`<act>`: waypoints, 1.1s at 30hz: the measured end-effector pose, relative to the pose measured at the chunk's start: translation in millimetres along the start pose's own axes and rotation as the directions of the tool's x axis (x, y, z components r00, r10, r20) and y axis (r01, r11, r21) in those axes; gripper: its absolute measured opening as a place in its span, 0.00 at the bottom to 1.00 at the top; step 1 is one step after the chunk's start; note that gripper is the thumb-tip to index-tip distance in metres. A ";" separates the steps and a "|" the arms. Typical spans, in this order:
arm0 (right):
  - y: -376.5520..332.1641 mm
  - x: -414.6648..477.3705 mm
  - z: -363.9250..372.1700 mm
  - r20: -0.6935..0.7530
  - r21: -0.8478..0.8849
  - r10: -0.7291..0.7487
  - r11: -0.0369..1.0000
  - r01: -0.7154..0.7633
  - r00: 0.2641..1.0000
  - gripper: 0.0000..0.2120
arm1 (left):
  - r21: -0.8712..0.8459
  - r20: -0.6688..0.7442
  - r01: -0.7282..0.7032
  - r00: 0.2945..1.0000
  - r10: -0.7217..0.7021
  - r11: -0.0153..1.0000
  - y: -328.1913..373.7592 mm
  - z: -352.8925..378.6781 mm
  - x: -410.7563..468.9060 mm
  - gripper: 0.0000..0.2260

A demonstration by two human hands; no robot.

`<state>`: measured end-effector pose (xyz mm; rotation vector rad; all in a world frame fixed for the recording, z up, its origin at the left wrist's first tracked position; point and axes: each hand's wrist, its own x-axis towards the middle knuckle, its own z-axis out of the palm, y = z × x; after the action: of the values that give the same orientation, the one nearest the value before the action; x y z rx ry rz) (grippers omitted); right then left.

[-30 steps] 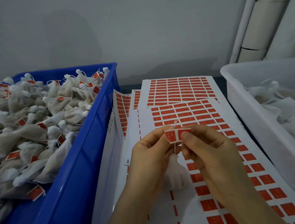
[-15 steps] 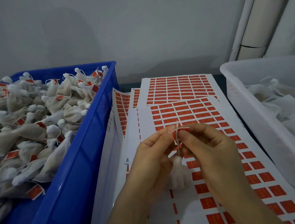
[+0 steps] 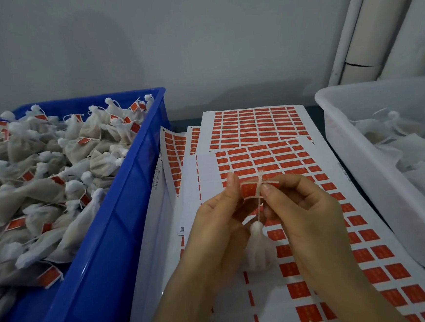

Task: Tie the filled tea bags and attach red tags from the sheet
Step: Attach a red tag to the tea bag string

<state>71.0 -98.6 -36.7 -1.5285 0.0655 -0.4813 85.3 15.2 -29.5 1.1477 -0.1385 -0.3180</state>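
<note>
A small white tea bag [image 3: 259, 251] hangs by its string [image 3: 259, 208] between my hands, above the sheets of red tags [image 3: 257, 129]. My left hand [image 3: 221, 226] pinches the left end of a red tag [image 3: 250, 190] that lies flat across the string. My right hand [image 3: 310, 219] pinches the tag's right end, where the string crosses it. The string's short end sticks up above the tag.
A blue crate [image 3: 124, 218] at the left is piled with tied, tagged tea bags [image 3: 54, 173]. A white tub [image 3: 359, 169] at the right holds untagged bags [image 3: 408, 145]. Several tag sheets overlap between them. White pipes [image 3: 373, 26] stand against the wall behind.
The red tag was half folded around the string half a second ago and now lies open and flat across it. Both hands stay in about the same place.
</note>
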 end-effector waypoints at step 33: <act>-3.8 7.9 -14.0 0.047 -0.299 -0.120 0.945 0.129 0.992 0.08 | 0.492 -0.265 -0.246 0.872 0.413 0.835 -19.6 22.5 0.2 0.13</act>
<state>72.4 -114.3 -31.9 -1.8479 0.0209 -0.5691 75.9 -11.8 -38.2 1.5906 -0.0866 0.2631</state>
